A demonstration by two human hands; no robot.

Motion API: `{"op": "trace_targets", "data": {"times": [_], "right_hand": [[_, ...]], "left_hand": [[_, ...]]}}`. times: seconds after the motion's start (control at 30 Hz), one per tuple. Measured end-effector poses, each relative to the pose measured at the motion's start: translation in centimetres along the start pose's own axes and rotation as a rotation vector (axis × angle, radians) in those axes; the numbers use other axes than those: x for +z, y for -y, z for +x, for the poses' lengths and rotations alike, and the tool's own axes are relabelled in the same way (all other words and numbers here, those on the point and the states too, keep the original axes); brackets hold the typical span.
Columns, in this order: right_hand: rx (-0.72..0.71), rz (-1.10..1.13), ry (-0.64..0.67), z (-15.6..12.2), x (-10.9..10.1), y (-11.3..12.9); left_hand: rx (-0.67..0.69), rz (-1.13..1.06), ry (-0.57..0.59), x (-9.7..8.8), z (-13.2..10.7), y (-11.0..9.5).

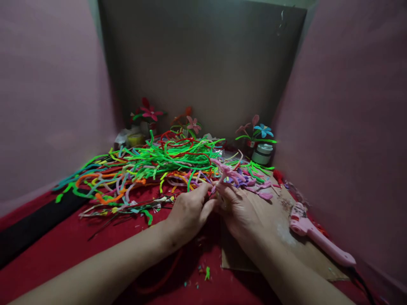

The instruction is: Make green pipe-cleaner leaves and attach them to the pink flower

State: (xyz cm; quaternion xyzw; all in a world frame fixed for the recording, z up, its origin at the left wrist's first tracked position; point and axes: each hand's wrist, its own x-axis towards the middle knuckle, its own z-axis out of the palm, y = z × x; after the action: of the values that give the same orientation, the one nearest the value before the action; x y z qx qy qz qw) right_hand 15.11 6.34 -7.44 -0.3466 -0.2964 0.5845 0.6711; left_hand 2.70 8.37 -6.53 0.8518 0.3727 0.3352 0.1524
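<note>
My left hand (190,210) and my right hand (240,209) meet in the middle, over the front edge of a cardboard sheet (270,228). Between them a pink pipe-cleaner flower (226,171) stands up, its petals above the fingertips. The right hand's fingers are closed round its lower part. My left thumb and forefinger pinch at its base, where the fingers hide the stem. Just behind and to the right, loose pink and purple pipe-cleaner petals (263,195) lie on the cardboard.
A large heap of green pipe cleaners (178,152) with other colours covers the back left. A pink hot glue gun (321,241) with a cord lies right. Finished flowers (263,130) and a lidded jar (262,153) stand behind. A black strip (41,224) crosses the red cloth (133,254).
</note>
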Motion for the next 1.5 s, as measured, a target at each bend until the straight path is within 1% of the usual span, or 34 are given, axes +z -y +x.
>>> {"op": "trace_targets", "data": {"times": [0.1,0.17,0.23,0.3,0.4,0.5,0.57,0.67,0.73,0.87,0.93,1.0,1.07,1.13,1.2,1.27,1.33,1.4,1.43,1.5], "right_hand": [[-0.041,-0.026,-0.034,-0.2,0.2,-0.3],[-0.071,-0.036,-0.042,-0.3,0.3,-0.5],[-0.086,-0.05,-0.031,-0.4,0.2,-0.6],[-0.086,-0.073,-0.014,-0.5,0.2,-0.7],[-0.078,-0.116,0.018,-0.4,0.1,-0.7],[-0.109,-0.152,0.058,-0.5,0.4,-0.3],[-0.134,-0.18,0.081,-0.7,0.7,0.2],[-0.141,-0.234,0.12,-1.3,1.4,1.1],[-0.113,-0.227,0.139,-1.5,1.6,1.5],[-0.047,-0.189,0.195,-1.6,1.7,1.7],[-0.046,-0.187,0.225,-1.6,1.7,1.6],[-0.064,-0.186,0.238,-1.5,1.7,1.4],[-0.099,-0.188,0.23,-1.3,1.5,1.0],[-0.153,-0.202,0.204,-1.2,1.3,0.6],[-0.201,-0.235,0.172,-1.1,1.0,0.2],[-0.217,-0.257,0.147,-1.1,0.9,0.0],[-0.207,-0.251,0.141,-1.2,0.8,-0.1],[-0.202,-0.251,0.137,-1.3,0.8,-0.1],[-0.202,-0.268,0.13,-1.4,0.9,-0.1],[-0.22,-0.321,0.106,-1.5,1.0,0.1]], "left_hand": [[0.12,0.31,-0.03,0.0,-0.1,0.1],[0.195,0.431,-0.034,-0.1,0.0,0.1],[0.246,0.461,-0.031,-0.2,0.0,0.3],[0.252,0.394,-0.03,-0.3,0.0,0.4],[0.15,0.154,-0.022,-0.5,0.2,0.6],[-0.018,-0.163,-0.014,-0.9,0.7,0.2],[-0.163,-0.423,0.011,-1.3,1.0,-0.3],[-0.393,-0.832,0.109,-1.7,1.2,-1.1],[-0.485,-1.063,0.195,-1.8,1.1,-1.3],[-0.518,-1.446,0.349,-1.9,0.7,-0.8],[-0.51,-1.542,0.424,-1.9,0.5,-0.2],[-0.501,-1.561,0.483,-2.0,0.5,0.1],[-0.495,-1.514,0.503,-2.2,0.5,0.2],[-0.476,-1.364,0.473,-2.4,0.5,-0.2],[-0.39,-1.08,0.36,-2.5,0.4,-0.7],[-0.222,-0.723,0.212,-2.4,0.1,-1.1],[-0.063,-0.383,0.099,-2.0,-0.2,-1.0],[0.028,-0.116,0.041,-1.5,-0.5,-0.5],[0.056,-0.019,0.022,-1.2,-0.7,-0.1],[0.111,0.076,-0.002,-0.9,-0.8,0.6]]}}
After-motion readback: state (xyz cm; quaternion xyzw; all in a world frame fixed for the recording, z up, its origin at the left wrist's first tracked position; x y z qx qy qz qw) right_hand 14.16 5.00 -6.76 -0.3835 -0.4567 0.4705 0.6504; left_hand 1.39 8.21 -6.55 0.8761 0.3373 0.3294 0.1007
